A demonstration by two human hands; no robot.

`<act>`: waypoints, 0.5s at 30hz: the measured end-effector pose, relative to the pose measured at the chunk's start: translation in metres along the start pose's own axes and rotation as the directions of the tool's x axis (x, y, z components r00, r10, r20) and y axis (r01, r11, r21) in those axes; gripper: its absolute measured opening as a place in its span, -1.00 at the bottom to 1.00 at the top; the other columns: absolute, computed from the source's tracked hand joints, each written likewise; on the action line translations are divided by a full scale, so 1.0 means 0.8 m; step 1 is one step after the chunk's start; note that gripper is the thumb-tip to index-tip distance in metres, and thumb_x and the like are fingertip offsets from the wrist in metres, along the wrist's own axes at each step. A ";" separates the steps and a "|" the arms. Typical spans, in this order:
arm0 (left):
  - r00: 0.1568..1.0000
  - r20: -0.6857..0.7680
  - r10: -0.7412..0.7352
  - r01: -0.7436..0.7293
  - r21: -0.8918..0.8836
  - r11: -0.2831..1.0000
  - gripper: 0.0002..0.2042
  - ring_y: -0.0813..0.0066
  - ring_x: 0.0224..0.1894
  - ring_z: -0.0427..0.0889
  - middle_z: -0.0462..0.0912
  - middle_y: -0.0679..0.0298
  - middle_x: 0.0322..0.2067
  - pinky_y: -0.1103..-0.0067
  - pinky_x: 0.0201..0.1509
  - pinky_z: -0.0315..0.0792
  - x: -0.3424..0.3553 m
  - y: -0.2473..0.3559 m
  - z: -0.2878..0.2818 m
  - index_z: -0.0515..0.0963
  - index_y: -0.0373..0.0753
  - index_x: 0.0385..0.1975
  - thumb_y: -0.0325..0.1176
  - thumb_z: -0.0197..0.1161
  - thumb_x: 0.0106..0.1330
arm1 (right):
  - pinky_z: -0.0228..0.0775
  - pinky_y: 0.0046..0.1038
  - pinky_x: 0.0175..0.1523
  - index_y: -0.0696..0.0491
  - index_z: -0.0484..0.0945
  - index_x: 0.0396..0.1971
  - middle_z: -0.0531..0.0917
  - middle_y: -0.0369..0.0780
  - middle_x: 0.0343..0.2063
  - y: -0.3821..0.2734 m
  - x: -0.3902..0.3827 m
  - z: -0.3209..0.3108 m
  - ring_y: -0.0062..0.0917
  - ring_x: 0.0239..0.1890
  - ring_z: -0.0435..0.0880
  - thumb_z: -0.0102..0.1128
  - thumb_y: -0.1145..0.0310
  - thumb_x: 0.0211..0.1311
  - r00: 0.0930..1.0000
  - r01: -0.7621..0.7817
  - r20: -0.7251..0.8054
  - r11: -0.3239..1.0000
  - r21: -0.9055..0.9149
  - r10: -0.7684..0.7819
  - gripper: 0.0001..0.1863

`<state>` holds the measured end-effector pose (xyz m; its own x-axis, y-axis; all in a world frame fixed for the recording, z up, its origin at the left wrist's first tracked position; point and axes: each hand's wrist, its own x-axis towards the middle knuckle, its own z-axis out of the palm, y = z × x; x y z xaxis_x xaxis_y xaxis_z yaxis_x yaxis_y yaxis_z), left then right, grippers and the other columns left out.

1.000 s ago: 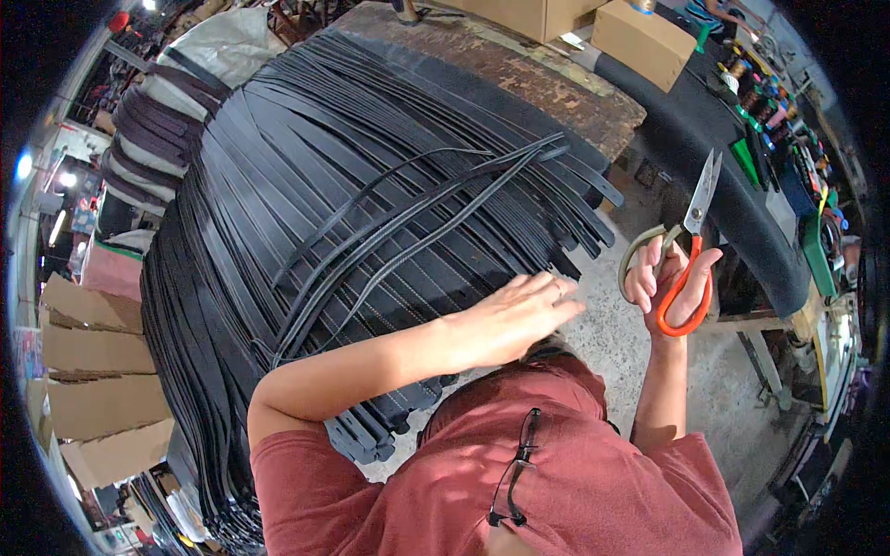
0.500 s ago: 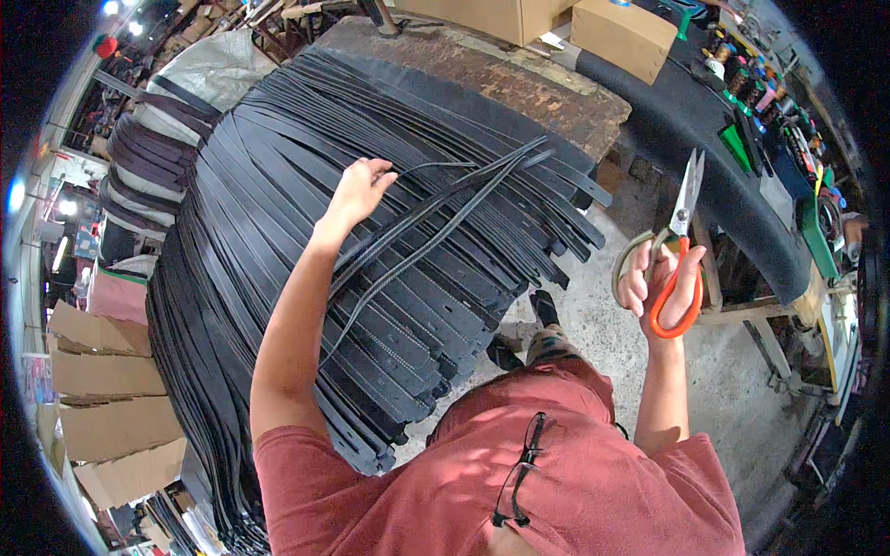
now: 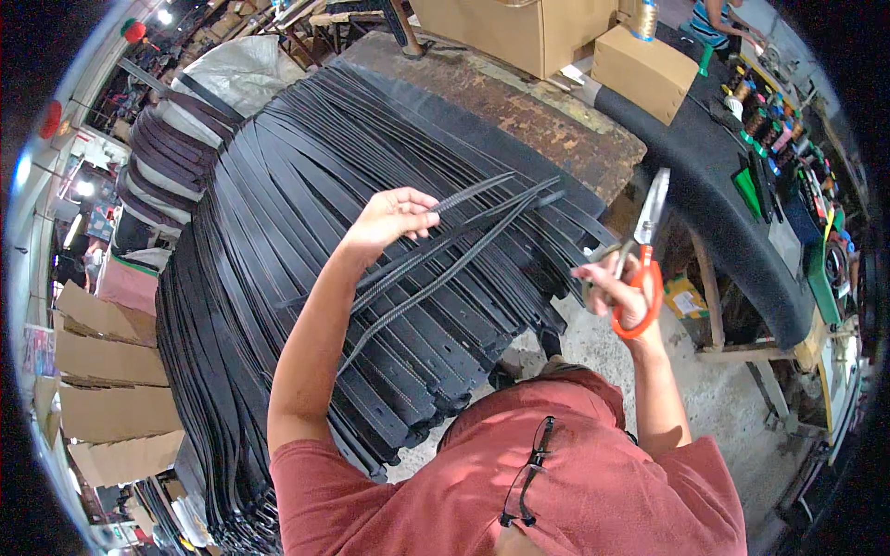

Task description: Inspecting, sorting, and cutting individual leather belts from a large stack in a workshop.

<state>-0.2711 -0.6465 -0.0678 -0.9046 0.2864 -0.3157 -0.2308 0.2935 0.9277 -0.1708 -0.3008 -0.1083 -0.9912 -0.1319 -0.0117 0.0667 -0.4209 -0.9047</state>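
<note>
Mid-frame, we seemingly single out a strap [image 3: 475,192], left fingers [image 3: 426,221] pinching it, right fingers [image 3: 599,278] gripping scissors [image 3: 652,211]; steady lifting seems due.

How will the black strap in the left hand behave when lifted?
The black strap is probably bendy, since a loose strap nearby lies in a curve. It is likely light too: it looks narrow, and the left hand merely pinches it.

Bright, uneven light dapples the shirt [image 3: 445,482] and glints on the straps [image 3: 269,199]; lamps [image 3: 85,188] glare at left (edges bow, corners sink into grainy black). The scissors [image 3: 652,208] blur slightly.
</note>
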 end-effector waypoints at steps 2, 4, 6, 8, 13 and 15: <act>0.998 0.042 0.037 -0.035 -0.059 0.998 -0.75 0.67 -0.49 0.53 0.63 0.27 -0.43 0.72 -0.39 0.40 -0.009 0.018 0.017 0.51 -0.35 -0.21 -0.46 0.30 0.13 | 0.46 -0.52 -0.41 0.08 0.28 -0.50 0.62 0.01 -0.41 0.017 0.025 0.008 -0.55 -0.66 0.55 0.18 0.56 0.09 0.999 0.004 0.035 1.000 -0.027 -0.003 -0.79; 0.996 0.027 0.086 -0.085 -0.064 0.994 -0.75 0.66 -0.51 0.53 0.62 0.27 -0.45 0.72 -0.40 0.40 -0.022 0.033 0.031 0.51 -0.40 -0.21 -0.48 0.30 0.12 | 0.49 -0.49 -0.35 0.08 0.28 -0.47 0.60 0.05 -0.25 0.017 0.050 0.036 -0.47 -0.52 0.65 0.21 0.54 0.10 0.995 -0.063 0.074 0.998 -0.003 0.063 -0.77; 0.995 0.025 0.096 -0.094 -0.098 0.991 -0.76 0.64 -0.50 0.51 0.62 0.29 -0.44 0.72 -0.37 0.38 -0.029 0.042 0.043 0.51 -0.40 -0.21 -0.48 0.27 0.13 | 0.49 -0.49 -0.34 0.09 0.28 -0.44 0.58 0.07 -0.18 0.021 0.076 0.060 -0.44 -0.45 0.66 0.22 0.52 0.12 0.997 -0.029 0.078 0.998 0.059 0.024 -0.77; 0.995 0.011 0.095 -0.093 -0.117 0.989 -0.76 0.65 -0.50 0.51 0.62 0.28 -0.42 0.72 -0.38 0.39 -0.045 0.052 0.049 0.53 -0.36 -0.20 -0.48 0.29 0.13 | 0.50 -0.49 -0.32 0.10 0.29 -0.40 0.56 0.07 -0.14 0.019 0.095 0.093 -0.42 -0.43 0.66 0.21 0.51 0.12 0.996 0.040 0.080 0.996 0.076 -0.047 -0.77; 0.968 -0.059 0.243 -0.250 -0.193 0.949 -0.83 0.67 -0.54 0.51 0.62 0.33 -0.45 0.69 -0.49 0.42 -0.042 0.026 0.085 0.55 -0.26 -0.26 -0.42 0.30 0.16 | 0.30 -0.64 -0.36 0.17 0.52 -0.33 0.60 -0.22 -0.48 0.027 0.125 0.090 -0.64 -0.51 0.56 0.26 0.50 0.07 0.924 0.361 0.040 0.834 -0.417 -0.380 -0.84; 0.944 -0.165 0.286 -0.282 0.049 0.958 -0.85 0.71 -0.62 0.43 0.57 0.33 -0.60 0.67 -0.57 0.31 -0.049 0.030 0.093 0.57 -0.26 -0.33 -0.37 0.32 0.15 | 0.32 -0.53 -0.31 0.16 0.46 -0.42 0.56 -0.25 -0.61 0.033 0.140 0.074 -0.63 -0.49 0.52 0.29 0.50 0.03 0.983 0.129 -0.115 0.982 -0.140 -0.146 -0.83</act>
<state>-0.2143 -0.5827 -0.0478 -0.9791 0.2036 0.0005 0.0514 0.2448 0.9682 -0.2736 -0.3797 -0.1084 -0.9968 0.0352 0.0714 -0.0788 -0.3045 -0.9492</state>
